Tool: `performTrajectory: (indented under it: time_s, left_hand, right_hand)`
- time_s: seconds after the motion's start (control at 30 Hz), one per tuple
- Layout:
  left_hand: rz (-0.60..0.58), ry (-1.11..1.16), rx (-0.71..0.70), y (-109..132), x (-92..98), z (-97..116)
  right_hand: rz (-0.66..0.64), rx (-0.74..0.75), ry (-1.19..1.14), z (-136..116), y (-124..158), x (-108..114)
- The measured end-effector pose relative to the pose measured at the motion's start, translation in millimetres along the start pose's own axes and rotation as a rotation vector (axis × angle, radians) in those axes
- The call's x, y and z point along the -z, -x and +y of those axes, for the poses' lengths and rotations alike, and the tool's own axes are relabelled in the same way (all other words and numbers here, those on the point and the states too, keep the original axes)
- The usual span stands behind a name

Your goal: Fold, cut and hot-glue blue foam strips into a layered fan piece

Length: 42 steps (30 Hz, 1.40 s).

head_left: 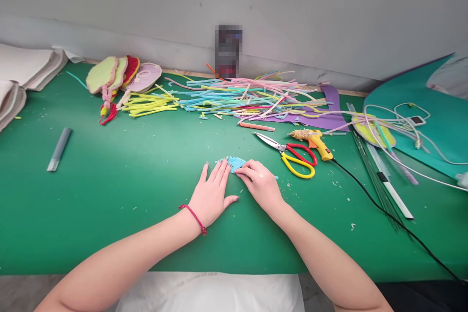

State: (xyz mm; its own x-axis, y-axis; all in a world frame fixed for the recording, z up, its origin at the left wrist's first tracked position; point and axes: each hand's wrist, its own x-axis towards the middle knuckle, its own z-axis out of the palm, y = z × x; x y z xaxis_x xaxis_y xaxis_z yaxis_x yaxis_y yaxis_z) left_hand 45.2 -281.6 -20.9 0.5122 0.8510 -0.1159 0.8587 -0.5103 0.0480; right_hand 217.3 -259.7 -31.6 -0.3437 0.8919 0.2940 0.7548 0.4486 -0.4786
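A small light-blue ribbed piece point(236, 164) lies on the green table point(120, 195) between my two hands. My left hand point(214, 190) rests flat, fingers stretched out, with its fingertips on the left part of the piece. A red cord bracelet is round the left wrist. On the piece's right edge, my right hand point(261, 183) is closed in a pinch, and a thin blue strip point(276, 177) pokes out beyond it. Scissors point(292, 152) with red and yellow handles lie open to the right, beside a yellow glue gun point(311, 141).
Behind the hands lies a pile of coloured fuzzy sticks point(234, 95). Fan-shaped pieces point(102, 75) sit back left, a grey tube point(59, 149) at left. The glue gun's black cable point(369, 196) crosses the right side, near thin rods and a white cable.
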Motion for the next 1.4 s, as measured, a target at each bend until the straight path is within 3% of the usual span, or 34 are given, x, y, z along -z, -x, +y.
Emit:
performTrajectory:
  time_s: [0.53, 0.67, 0.9, 1.07, 1.23, 1.4]
  left_hand:
    - [0.004, 0.013, 0.002, 0, -1.6, 0]
    - [0.024, 0.011, 0.002, 0, -3.1, 0]
    - [0.006, -0.001, 0.007, 0, -2.2, 0]
    - [0.018, 0.001, 0.005, 0, -3.3, 0]
    - [0.021, -0.001, 0.005, 0, -3.0, -1]
    - [0.02, 0.002, -0.01, 0, -0.7, -2]
  right_hand:
    - [-0.068, 0.072, 0.005, 10, -5, -1]
    - [-0.107, 0.166, 0.032, 18, -12, 1]
    - [-0.294, 0.398, -0.022, 36, -38, 13]
    - [-0.363, 0.478, -0.052, 44, -52, 13]
    - [-0.299, 0.467, -0.031, 44, -44, 15]
    - [-0.128, 0.414, 0.074, 38, -22, 24]
